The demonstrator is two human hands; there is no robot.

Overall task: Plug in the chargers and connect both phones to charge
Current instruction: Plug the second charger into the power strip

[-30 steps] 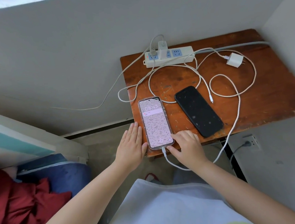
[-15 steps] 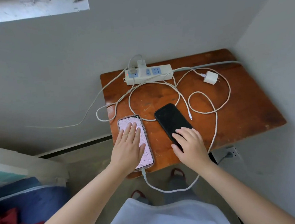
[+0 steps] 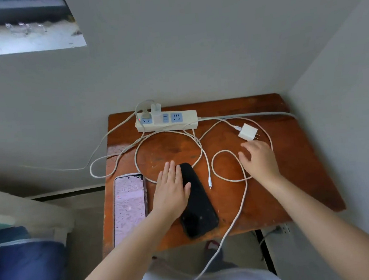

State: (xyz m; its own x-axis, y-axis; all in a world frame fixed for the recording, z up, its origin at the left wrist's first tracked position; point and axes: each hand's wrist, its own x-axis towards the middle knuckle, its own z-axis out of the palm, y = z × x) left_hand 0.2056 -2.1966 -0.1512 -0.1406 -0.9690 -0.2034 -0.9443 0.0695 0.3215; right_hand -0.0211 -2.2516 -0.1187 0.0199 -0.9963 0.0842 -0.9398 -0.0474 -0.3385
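Observation:
A pink-screened phone (image 3: pixel 130 207) lies lit at the table's front left; its lower end is hidden by my forearm. Beside it a black phone (image 3: pixel 198 207) lies dark. My left hand (image 3: pixel 172 190) rests flat, fingers apart, on the table and on the black phone's left edge. A white power strip (image 3: pixel 184 120) at the back holds one white charger (image 3: pixel 156 113). A second white charger (image 3: pixel 247 131) lies unplugged at the right, its cable looping to a loose connector (image 3: pixel 209 183). My right hand (image 3: pixel 259 159) hovers open just below that charger, holding nothing.
The small brown wooden table (image 3: pixel 292 175) stands in a corner between two grey walls. A wall socket (image 3: pixel 283 229) with a plug sits low on the right wall. Blue and red bedding (image 3: pixel 24 271) lies at the lower left. White cables trail off the table's left and front edges.
My left hand moved off the pink phone to the black phone's left edge. My right hand left the black phone and reached up toward the unplugged charger. The camera tilted upward.

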